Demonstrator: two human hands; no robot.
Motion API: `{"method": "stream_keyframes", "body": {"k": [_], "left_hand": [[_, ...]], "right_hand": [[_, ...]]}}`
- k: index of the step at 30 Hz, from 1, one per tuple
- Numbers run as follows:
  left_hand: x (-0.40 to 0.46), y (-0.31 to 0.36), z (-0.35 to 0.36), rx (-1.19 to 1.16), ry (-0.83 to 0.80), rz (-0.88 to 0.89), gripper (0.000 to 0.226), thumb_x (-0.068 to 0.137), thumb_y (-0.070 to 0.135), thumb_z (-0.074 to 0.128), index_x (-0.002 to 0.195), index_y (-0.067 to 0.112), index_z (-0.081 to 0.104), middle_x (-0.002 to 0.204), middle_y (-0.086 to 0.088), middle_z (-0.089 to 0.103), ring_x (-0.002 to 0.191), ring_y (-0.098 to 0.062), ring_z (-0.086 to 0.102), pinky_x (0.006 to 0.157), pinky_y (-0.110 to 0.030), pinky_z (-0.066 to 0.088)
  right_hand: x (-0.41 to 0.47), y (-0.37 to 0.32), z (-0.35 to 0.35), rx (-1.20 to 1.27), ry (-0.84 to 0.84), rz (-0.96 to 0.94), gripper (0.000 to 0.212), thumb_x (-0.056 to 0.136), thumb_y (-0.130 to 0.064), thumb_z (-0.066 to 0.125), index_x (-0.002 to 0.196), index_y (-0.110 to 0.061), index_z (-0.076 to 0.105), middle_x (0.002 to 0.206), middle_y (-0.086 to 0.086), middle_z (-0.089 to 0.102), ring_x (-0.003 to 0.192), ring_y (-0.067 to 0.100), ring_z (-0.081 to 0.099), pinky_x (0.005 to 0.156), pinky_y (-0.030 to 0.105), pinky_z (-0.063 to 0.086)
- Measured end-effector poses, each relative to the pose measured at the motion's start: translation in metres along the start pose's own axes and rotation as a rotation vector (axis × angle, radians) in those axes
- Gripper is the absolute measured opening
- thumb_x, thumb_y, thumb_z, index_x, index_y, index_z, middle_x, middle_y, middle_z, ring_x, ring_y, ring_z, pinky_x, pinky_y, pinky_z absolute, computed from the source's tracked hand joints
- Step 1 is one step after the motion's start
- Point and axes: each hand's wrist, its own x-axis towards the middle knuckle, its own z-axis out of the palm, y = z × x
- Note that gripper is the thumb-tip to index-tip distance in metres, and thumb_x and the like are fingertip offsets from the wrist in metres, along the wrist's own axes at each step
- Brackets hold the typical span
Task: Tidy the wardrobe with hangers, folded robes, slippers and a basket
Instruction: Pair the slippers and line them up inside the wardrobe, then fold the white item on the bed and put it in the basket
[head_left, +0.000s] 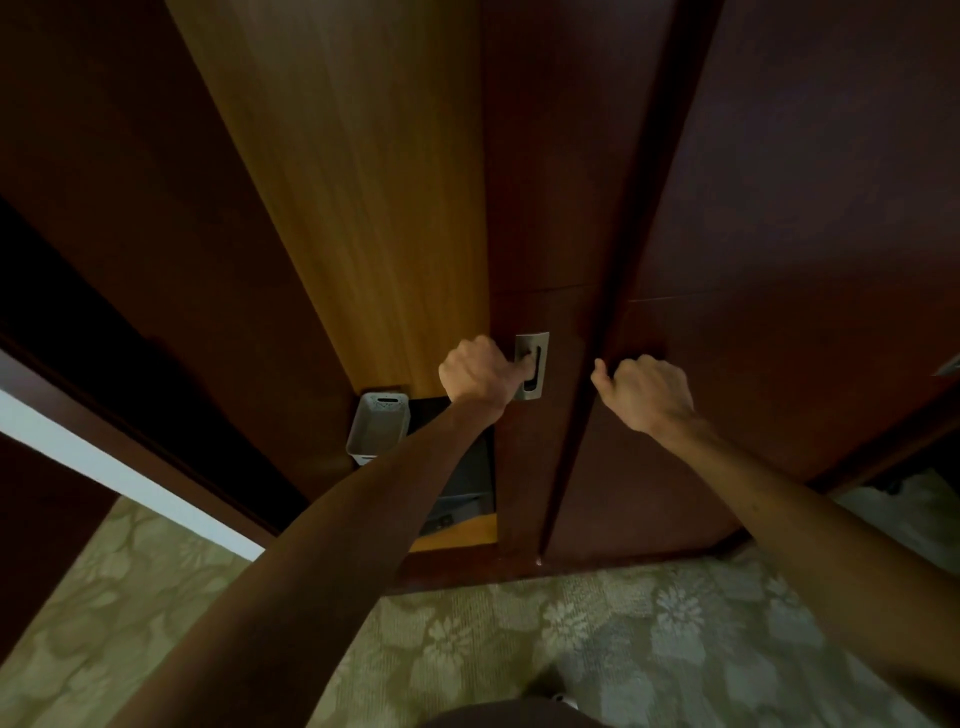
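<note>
I face a dark wooden wardrobe with sliding doors. My left hand (480, 371) hooks its fingers into the recessed metal handle (534, 364) of the left door (545, 208). My right hand (647, 392) is held against the front of the right door (805, 234), its fingers curled and thumb up; I see nothing in it. Through the gap left of the door, a white plastic basket (375, 428) stands inside the wardrobe beside a dark box-like object (457, 478). No hangers, robes or slippers show.
The lighter wooden inner wall (363, 182) of the wardrobe shows above the basket. A floral green carpet (623, 639) covers the floor in front. A white strip of wall or trim (119, 473) runs at the left. Another metal handle (950, 364) peeks in at the right edge.
</note>
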Motion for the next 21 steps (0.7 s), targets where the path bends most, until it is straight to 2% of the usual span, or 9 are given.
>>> {"method": "stream_keyframes", "body": {"k": [5, 11, 13, 15, 18, 21], "left_hand": [[-0.001, 0.000, 0.001, 0.021, -0.016, 0.009, 0.059, 0.077, 0.074, 0.061, 0.073, 0.015, 0.064, 0.066, 0.001, 0.062, 0.060, -0.017, 0.063, 0.054, -0.027, 0.047], [-0.002, -0.002, -0.004, 0.085, -0.033, 0.039, 0.061, 0.080, 0.076, 0.057, 0.070, 0.016, 0.061, 0.065, 0.002, 0.059, 0.055, -0.013, 0.055, 0.049, -0.025, 0.035], [-0.002, -0.003, -0.006, 0.079, -0.051, 0.040, 0.063, 0.082, 0.077, 0.054, 0.068, 0.016, 0.060, 0.062, 0.002, 0.057, 0.053, -0.014, 0.054, 0.050, -0.024, 0.036], [-0.004, -0.007, -0.003, 0.064, -0.153, 0.020, 0.066, 0.084, 0.078, 0.049, 0.068, 0.015, 0.061, 0.062, 0.001, 0.063, 0.057, -0.015, 0.062, 0.056, -0.025, 0.046], [-0.007, -0.018, 0.018, 0.053, -0.458, 0.014, 0.056, 0.090, 0.067, 0.051, 0.076, 0.014, 0.063, 0.062, 0.001, 0.072, 0.061, -0.012, 0.071, 0.077, -0.032, 0.057], [-0.014, -0.023, 0.051, 0.003, -0.709, 0.106, 0.037, 0.094, 0.044, 0.061, 0.083, 0.010, 0.071, 0.072, -0.001, 0.075, 0.068, -0.013, 0.073, 0.078, -0.036, 0.062]], "right_hand": [[0.000, -0.001, 0.003, 0.003, 0.001, -0.034, 0.067, 0.104, -0.049, 0.028, 0.048, -0.018, 0.047, 0.045, -0.002, 0.048, 0.041, 0.013, 0.048, 0.046, 0.025, 0.038], [0.000, 0.002, 0.005, 0.030, 0.008, -0.036, 0.067, 0.104, -0.049, 0.028, 0.048, -0.017, 0.046, 0.047, -0.001, 0.047, 0.041, 0.013, 0.046, 0.045, 0.025, 0.030], [-0.001, 0.003, 0.006, 0.057, 0.019, -0.016, 0.068, 0.104, -0.050, 0.029, 0.048, -0.017, 0.047, 0.045, -0.001, 0.048, 0.040, 0.013, 0.046, 0.044, 0.024, 0.029], [-0.003, 0.001, 0.007, 0.118, 0.008, 0.030, 0.070, 0.103, -0.053, 0.028, 0.048, -0.016, 0.050, 0.045, -0.001, 0.049, 0.041, 0.013, 0.049, 0.046, 0.025, 0.034], [-0.013, -0.004, 0.010, 0.223, -0.054, 0.125, 0.067, 0.102, -0.055, 0.033, 0.052, -0.017, 0.056, 0.052, -0.001, 0.055, 0.051, 0.015, 0.057, 0.055, 0.029, 0.044], [-0.033, -0.007, 0.025, 0.302, -0.104, 0.253, 0.059, 0.100, -0.058, 0.035, 0.063, -0.018, 0.059, 0.073, 0.004, 0.066, 0.076, 0.024, 0.065, 0.067, 0.033, 0.047]]}}
